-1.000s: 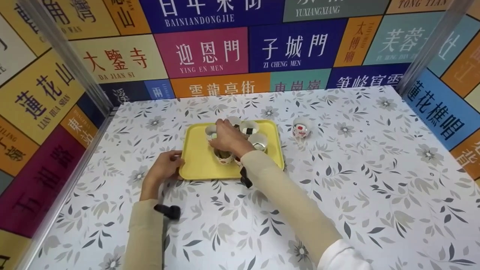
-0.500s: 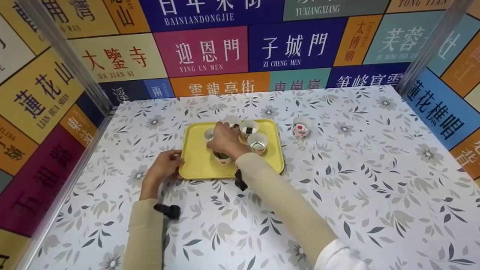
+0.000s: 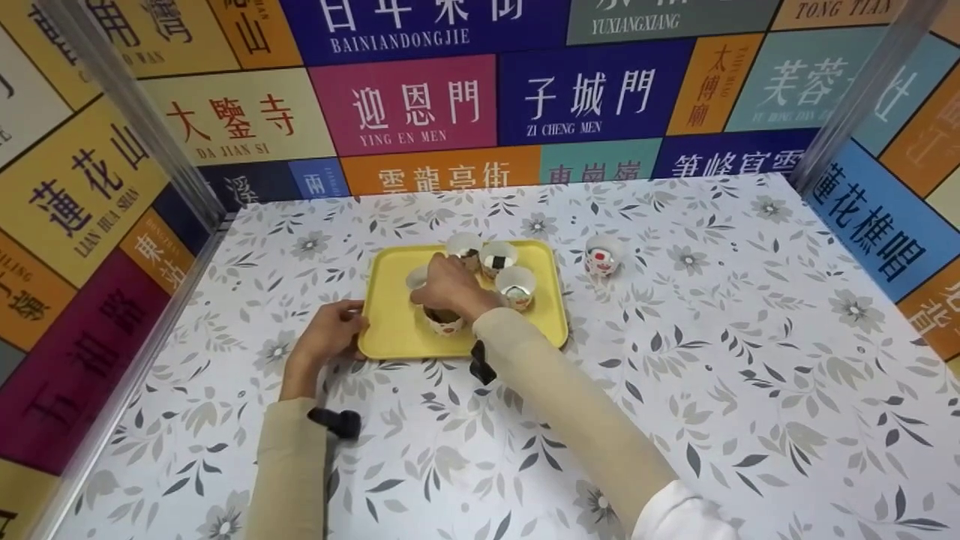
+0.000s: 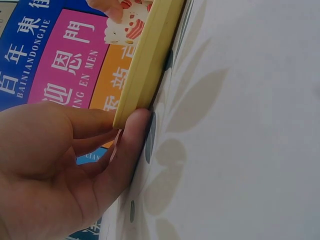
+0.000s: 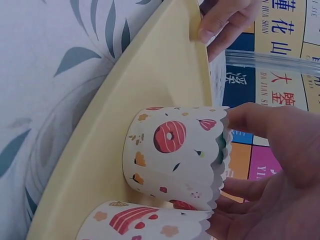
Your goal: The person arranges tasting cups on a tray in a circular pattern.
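The left hand [image 3: 330,334] grips the left edge of a yellow tray [image 3: 390,330]. In the left wrist view, fingers and thumb lie on opposite sides of the tray's edge. Over the tray, the right hand [image 3: 454,289] pinches the rim of a paper cup [image 3: 417,279]. That cup shows a doughnut print in the right wrist view and something green just inside its scalloped rim. Beside it stands a second paper cup [image 5: 135,222] with a cake-slice print. A front cup [image 3: 446,325] has dark contents. The right hand and forearm hide part of the tray.
Three more filled paper cups stand toward the tray's right side: a back cup [image 3: 465,251], a cup with a black-and-white piece [image 3: 499,259], and a right cup [image 3: 516,289]. Another paper cup [image 3: 602,256] stands off the tray on the flowered tablecloth [image 3: 675,360]. Printed panels surround the table.
The right hand has shifted slightly toward the person, and the left paper cup has moved with it. The left hand and tray look unmoved.
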The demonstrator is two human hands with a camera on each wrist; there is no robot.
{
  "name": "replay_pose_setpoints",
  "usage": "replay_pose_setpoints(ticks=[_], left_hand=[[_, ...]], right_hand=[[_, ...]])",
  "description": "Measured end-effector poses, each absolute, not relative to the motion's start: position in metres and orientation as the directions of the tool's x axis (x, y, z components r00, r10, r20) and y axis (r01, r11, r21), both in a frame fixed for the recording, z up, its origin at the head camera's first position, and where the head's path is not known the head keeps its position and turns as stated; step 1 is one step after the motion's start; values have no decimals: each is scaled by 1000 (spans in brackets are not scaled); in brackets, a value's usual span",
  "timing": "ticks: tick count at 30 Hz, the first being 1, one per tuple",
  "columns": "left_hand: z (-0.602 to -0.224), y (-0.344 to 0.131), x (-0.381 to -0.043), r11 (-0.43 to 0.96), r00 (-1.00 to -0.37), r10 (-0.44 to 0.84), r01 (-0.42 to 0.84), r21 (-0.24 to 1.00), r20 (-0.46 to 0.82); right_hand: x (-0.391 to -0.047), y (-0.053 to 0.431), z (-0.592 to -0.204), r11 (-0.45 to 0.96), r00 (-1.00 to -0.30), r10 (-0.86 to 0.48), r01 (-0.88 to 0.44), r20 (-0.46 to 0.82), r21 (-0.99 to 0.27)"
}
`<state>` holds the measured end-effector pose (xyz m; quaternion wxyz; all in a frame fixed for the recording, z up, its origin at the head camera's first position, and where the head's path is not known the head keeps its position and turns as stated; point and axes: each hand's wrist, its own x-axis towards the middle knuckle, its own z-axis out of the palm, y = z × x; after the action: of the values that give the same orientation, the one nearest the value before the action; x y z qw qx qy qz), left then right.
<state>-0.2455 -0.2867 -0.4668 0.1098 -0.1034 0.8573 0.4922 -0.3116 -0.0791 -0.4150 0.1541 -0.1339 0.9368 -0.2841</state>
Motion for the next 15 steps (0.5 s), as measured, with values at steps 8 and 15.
replay_pose_setpoints(ticks=[8, 15], left_hand=[[-469, -286, -248, 545, -957, -83, -278, 791, -279], [-468, -287, -248, 536, -956, -85, -283, 796, -282]], right_hand=[[-311, -72, -408, 783, -925, -313, -124, -214, -610], [-313, -58, -398, 751, -941, -321, -183, -109, -634]])
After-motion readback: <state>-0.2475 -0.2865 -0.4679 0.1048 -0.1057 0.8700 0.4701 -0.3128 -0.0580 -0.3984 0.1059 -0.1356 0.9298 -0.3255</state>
